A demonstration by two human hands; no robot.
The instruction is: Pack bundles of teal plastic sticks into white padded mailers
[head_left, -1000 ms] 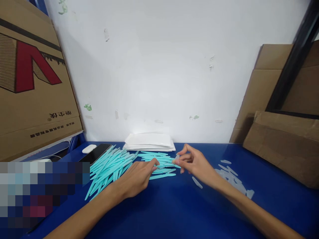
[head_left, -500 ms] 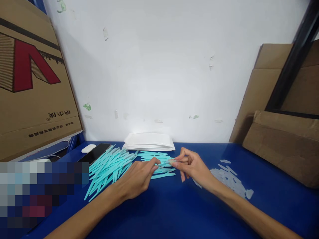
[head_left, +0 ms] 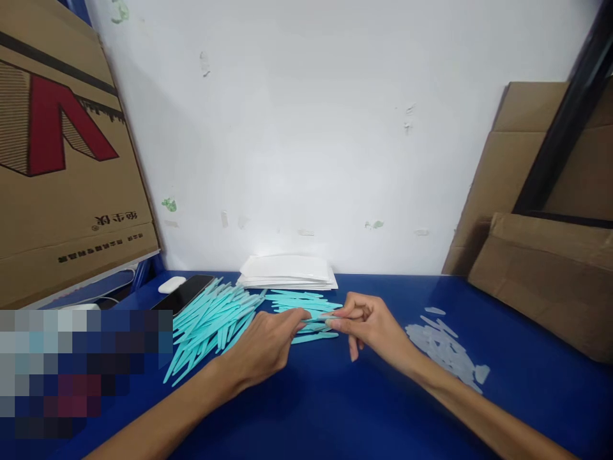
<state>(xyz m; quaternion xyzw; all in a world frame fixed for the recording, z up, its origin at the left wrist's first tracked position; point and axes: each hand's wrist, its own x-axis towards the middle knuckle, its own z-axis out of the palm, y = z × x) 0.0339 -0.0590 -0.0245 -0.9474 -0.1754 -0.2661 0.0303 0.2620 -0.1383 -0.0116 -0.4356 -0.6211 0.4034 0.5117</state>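
Note:
Between my two hands, a slim turquoise eyebrow razor [head_left: 322,318] is held level just above the table. My left hand [head_left: 265,338] is closed round its left end, thumb and fingertips pinched together. At the other end, my right hand [head_left: 371,324] pinches it between thumb and index finger; the lower fingers curl down. Behind and below the hands lies a row of turquoise razors [head_left: 299,300]. To the left is a large heap of similar razors [head_left: 211,326], some with pale tips. A scattered pile of translucent caps [head_left: 445,351] lies right of my right forearm.
A stack of white sheets or cards [head_left: 287,273] sits against the wall. A dark phone [head_left: 184,294] and a white case [head_left: 171,285] are behind the left heap. Cardboard boxes stand at left [head_left: 71,211] and right [head_left: 541,281] on the blue table [head_left: 335,409].
My right hand has dropped slightly and its thumb has come lower along the razor. A clear strip that showed under my right wrist is out of sight. My left hand has barely moved.

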